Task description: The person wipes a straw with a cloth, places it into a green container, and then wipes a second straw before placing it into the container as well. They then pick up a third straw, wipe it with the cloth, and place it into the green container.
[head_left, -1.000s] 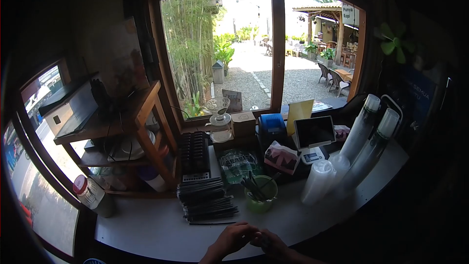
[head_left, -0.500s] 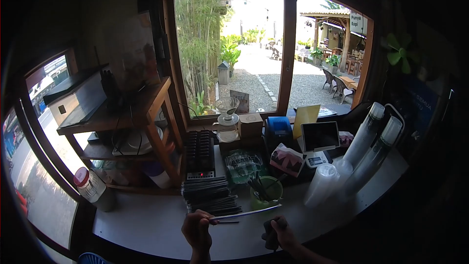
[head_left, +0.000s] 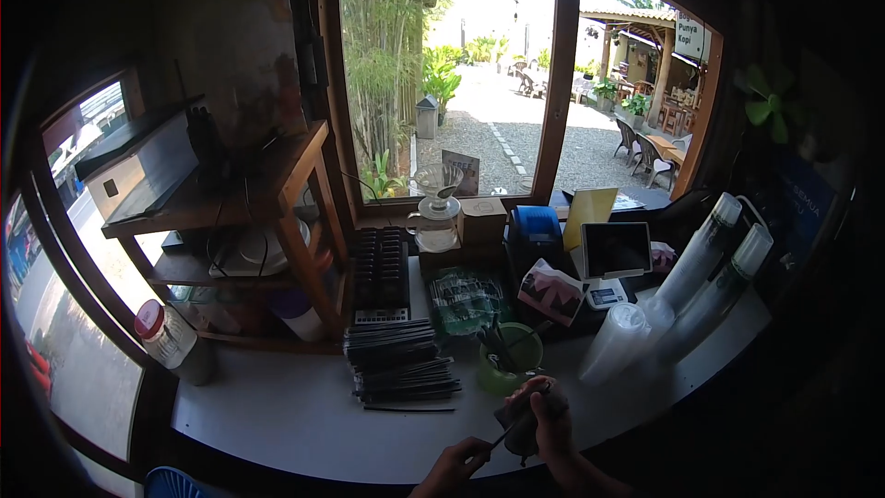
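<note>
My right hand (head_left: 551, 424) is wrapped round a dark, blocky handheld device (head_left: 522, 432) above the front of the counter; its exact kind is hard to make out in the dim light. Pinched in my left hand (head_left: 454, 467), lower and to the left, is a thin straw-like strip (head_left: 499, 440) whose far end meets the device. Just beyond lies a pile of thin dark straws (head_left: 395, 360), apparently in clear sleeves, with one lone straw (head_left: 409, 409) in front. A green tub (head_left: 525, 350) holding dark utensils stands behind my right hand.
Stacked clear plastic cups (head_left: 616, 343) stand on the right of the white counter (head_left: 277, 410). Behind are a tablet (head_left: 617, 250), a blue-topped machine (head_left: 536, 226), a green packet (head_left: 467, 302) and a glass coffee dripper (head_left: 435, 212). A red-lidded jar (head_left: 166, 337) and wooden shelf (head_left: 300, 267) are left.
My left hand has moved right and down, bringing the strip to the device. My right hand has risen slightly and turned the device. The view has shifted a little.
</note>
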Tool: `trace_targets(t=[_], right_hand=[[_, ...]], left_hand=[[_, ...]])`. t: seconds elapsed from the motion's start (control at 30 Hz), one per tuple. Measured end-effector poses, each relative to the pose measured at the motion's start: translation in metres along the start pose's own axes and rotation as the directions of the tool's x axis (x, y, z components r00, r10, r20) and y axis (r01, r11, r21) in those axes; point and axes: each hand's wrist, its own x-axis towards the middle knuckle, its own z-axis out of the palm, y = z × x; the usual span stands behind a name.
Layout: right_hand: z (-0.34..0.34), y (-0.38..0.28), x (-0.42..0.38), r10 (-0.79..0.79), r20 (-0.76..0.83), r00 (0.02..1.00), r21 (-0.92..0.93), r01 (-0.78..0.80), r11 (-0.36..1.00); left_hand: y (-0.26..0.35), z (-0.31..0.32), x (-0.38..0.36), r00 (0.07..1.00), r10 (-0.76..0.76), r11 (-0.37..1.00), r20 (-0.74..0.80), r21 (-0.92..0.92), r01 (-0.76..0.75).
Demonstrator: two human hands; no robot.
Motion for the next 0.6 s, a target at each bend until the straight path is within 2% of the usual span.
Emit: trace_targets(t=[0.07, 0.13, 0.2, 0.27, 0.3, 0.33, 0.4, 0.47, 0.53, 0.57, 0.6], right_hand=[[0.0, 0.006, -0.004, 0.028, 0.027, 0.999, -0.076, -0.025, 0.997], [0.003, 0.017, -0.011, 0.128, 0.168, 0.978, -0.385, -0.055, 0.921], [0.011, 0.015, -0.018, 0.106, 0.193, 0.975, -0.526, 0.011, 0.851], [0.006, 0.018, -0.009, 0.138, 0.039, 0.99, -0.324, -0.118, 0.939], [0.004, 0.018, -0.008, 0.169, -0.039, 0.985, -0.206, -0.173, 0.963], [0.001, 0.012, -0.004, 0.163, -0.041, 0.986, -0.046, -0.165, 0.985], [0.008, -0.004, 0.003, -0.003, -0.027, 1.0, 0.051, 0.004, 0.999], [0.003, 0.006, 0.0, 0.033, -0.03, 0.999, -0.063, -0.035, 0.997], [-0.017, 0.037, -0.004, 0.124, -0.076, 0.989, -0.244, -0.139, 0.96], [0.0, 0.032, -0.011, 0.159, -0.052, 0.986, -0.259, -0.167, 0.951], [0.002, 0.036, -0.015, 0.205, -0.02, 0.979, -0.272, -0.202, 0.941]], left_hand=[[0.002, -0.003, 0.004, 0.999, 0.017, 0.999, -0.031, -0.032, -0.018], [-0.005, -0.009, 0.013, 0.997, 0.041, 0.998, -0.064, 0.058, -0.038], [-0.012, -0.013, 0.016, 0.996, 0.049, 0.991, -0.072, 0.126, -0.04], [-0.019, -0.014, 0.016, 0.998, 0.04, 0.985, -0.053, 0.169, -0.03], [-0.02, -0.014, 0.014, 0.999, -0.018, 0.99, -0.049, 0.142, 0.025], [-0.021, -0.013, 0.013, 0.996, -0.075, 0.99, -0.044, 0.115, 0.08], [-0.026, -0.012, 0.01, 0.987, -0.152, 0.987, -0.054, 0.049, 0.155], [-0.034, -0.011, 0.009, 0.979, -0.187, 0.982, -0.082, -0.027, 0.185], [-0.008, -0.004, 0.005, 0.996, -0.019, 0.996, -0.092, -0.094, 0.01], [0.001, -0.003, 0.003, 0.992, 0.066, 0.989, -0.106, -0.125, -0.079], [-0.005, -0.005, 0.005, 0.994, 0.051, 0.997, -0.094, -0.045, -0.056]])
